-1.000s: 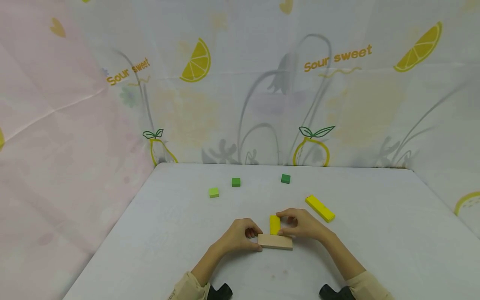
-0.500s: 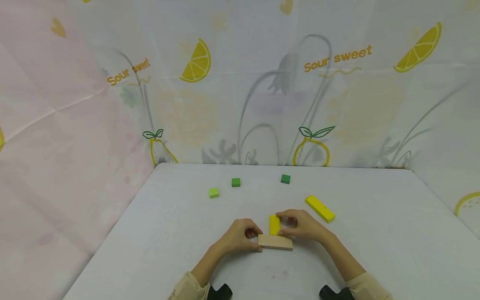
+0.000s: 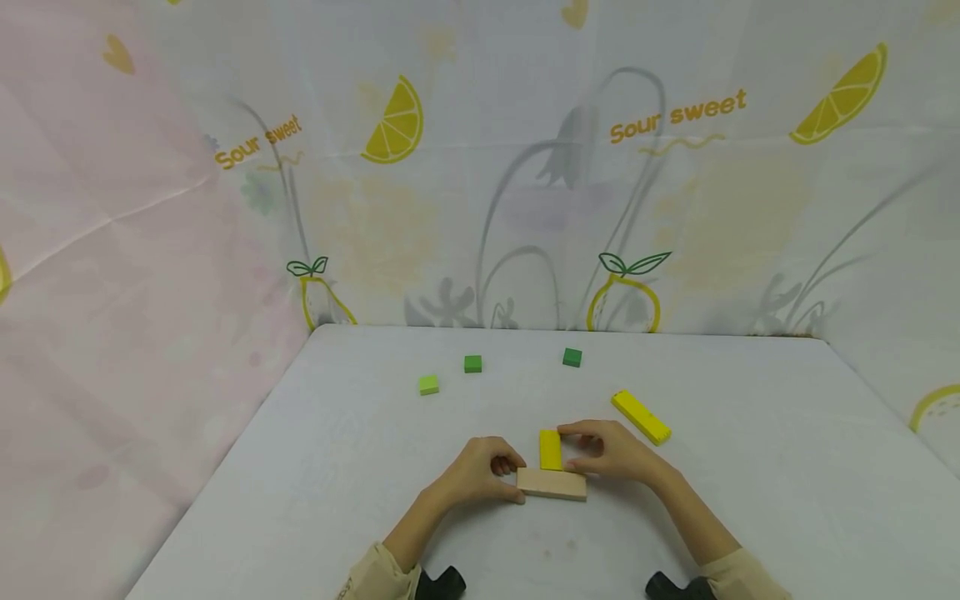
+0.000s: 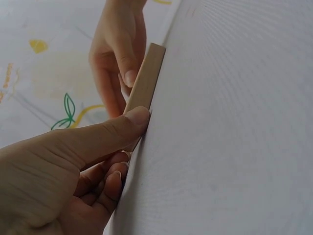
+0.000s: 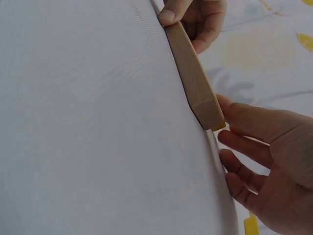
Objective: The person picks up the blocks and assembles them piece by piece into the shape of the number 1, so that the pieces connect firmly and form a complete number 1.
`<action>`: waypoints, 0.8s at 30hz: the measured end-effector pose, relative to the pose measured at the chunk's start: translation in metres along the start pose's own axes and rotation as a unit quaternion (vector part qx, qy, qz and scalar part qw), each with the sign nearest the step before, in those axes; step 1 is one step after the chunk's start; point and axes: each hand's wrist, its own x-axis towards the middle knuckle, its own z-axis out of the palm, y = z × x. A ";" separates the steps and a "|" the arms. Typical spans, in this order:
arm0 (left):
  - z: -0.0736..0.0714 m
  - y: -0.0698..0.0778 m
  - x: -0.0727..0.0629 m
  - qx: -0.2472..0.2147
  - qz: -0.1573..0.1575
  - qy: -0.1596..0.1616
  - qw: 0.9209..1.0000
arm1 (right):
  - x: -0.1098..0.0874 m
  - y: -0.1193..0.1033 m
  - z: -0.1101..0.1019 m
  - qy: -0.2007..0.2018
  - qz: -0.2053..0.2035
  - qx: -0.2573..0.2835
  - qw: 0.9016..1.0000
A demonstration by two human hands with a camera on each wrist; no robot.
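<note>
In the head view a plain wooden block (image 3: 551,483) lies crosswise on the white table. My left hand (image 3: 480,475) pinches its left end, with the thumb on the near side, as the left wrist view also shows on the wooden block (image 4: 146,78). A short yellow block (image 3: 551,450) stands end-on against the far side of the wooden one, forming a T. Beside its right edge is my right hand (image 3: 618,450), fingers loosely bent and spread, holding nothing. The right wrist view shows that thumb close to the wooden block's (image 5: 193,73) right end; the yellow block is mostly hidden there.
A longer yellow block (image 3: 641,417) lies beyond my right hand. Farther back are a light green block (image 3: 428,385), a mid-green block (image 3: 472,364) and a dark green block (image 3: 572,357). A printed cloth (image 3: 480,167) hangs behind the table.
My right hand has eased slightly to the right, its fingertips coming away from the short yellow block. My left hand and the blocks stay in place.
</note>
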 end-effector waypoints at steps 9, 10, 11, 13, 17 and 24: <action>0.000 -0.002 0.000 0.003 0.008 -0.003 1.000 | -0.007 0.003 -0.008 0.014 0.020 0.001 1.000; 0.000 -0.002 0.000 0.003 0.008 -0.003 1.000 | -0.007 0.003 -0.008 0.016 0.021 0.006 1.000; 0.000 -0.001 0.000 0.004 0.008 -0.003 1.000 | -0.008 0.003 -0.009 0.018 0.022 0.012 1.000; 0.000 -0.002 0.000 0.003 0.007 -0.003 1.000 | -0.009 0.004 -0.010 0.020 0.025 0.019 0.999; -0.001 -0.002 0.000 0.001 0.024 0.000 1.000 | -0.012 0.005 -0.014 0.028 0.029 0.013 0.999; -0.002 -0.002 -0.002 0.003 0.064 0.006 0.998 | -0.017 0.008 -0.019 0.102 0.022 -0.023 0.994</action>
